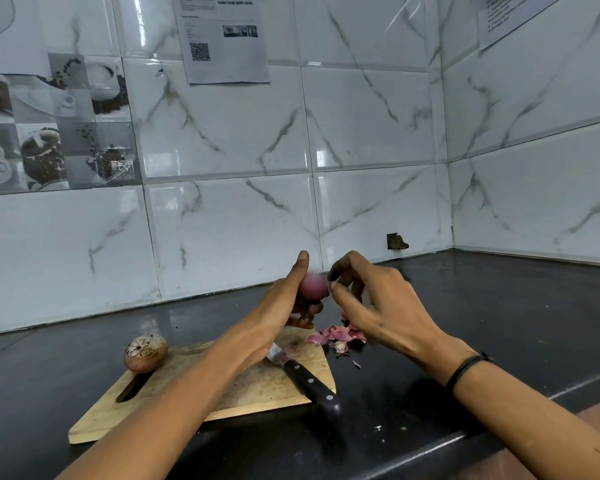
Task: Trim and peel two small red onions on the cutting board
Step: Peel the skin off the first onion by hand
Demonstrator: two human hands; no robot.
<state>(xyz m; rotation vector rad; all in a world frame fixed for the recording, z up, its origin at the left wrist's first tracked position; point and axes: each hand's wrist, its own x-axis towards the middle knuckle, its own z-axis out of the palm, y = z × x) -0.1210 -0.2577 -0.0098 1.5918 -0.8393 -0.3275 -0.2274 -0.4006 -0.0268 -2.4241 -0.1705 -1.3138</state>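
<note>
Left forearm (187, 386) half-hides the knife (309, 379); left hand (284, 299) grips a blurred onion (312, 285); right hand (378, 306), curled, grasp unclear.

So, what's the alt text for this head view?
A person's left hand holds a small red onion while the right hand hovers beside it. A knife and an unpeeled onion lie on the wooden cutting board; peels beside it.

**Blur and occlusion around the cutting board**

Above the cutting board's (274, 386) far corner, the peeled onion (312, 286) is motion-blurred, its underside covered by the left hand (288, 299). The right hand (371, 299) beside it is blurred too, grip unclear. On the board, the knife (309, 379) blade sits mostly under the left wrist. Printed sheet (224, 39) on the wall behind the board: text unreadable, top cropped.
</note>
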